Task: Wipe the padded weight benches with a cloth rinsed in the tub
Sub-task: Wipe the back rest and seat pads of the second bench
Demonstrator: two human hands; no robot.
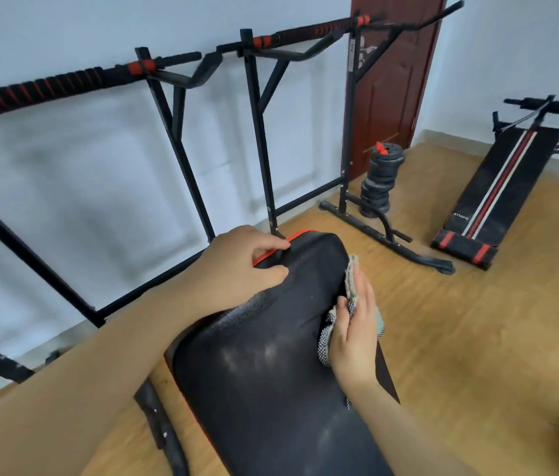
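The padded bench [271, 372] fills the lower centre of the frame. Its upper end is gripped by the left hand [247, 266], fingers [273, 250] curled over the red-trimmed edge and thumb laid on the black face. On the pad's right flank, just right of centre, the cloth [352, 274] is pressed flat by the right hand [353, 326]. The fingers there are straight and released, nothing pinched; the cloth is simply trapped between palm and vinyl.

Pale smears can be seen lower down on the pad's face, so that part looks unfinished. For a good pass, the pad should be braced by the left hand while the cloth is drawn along the side in one long stroke. It should then be refolded to a clean face before the top is taken. The loose checkered corner hanging below the palm is best gathered in first.

A second bench [505, 187] is seen at the right of the frame on the wooden floor [477, 338]. The tub is not in view.
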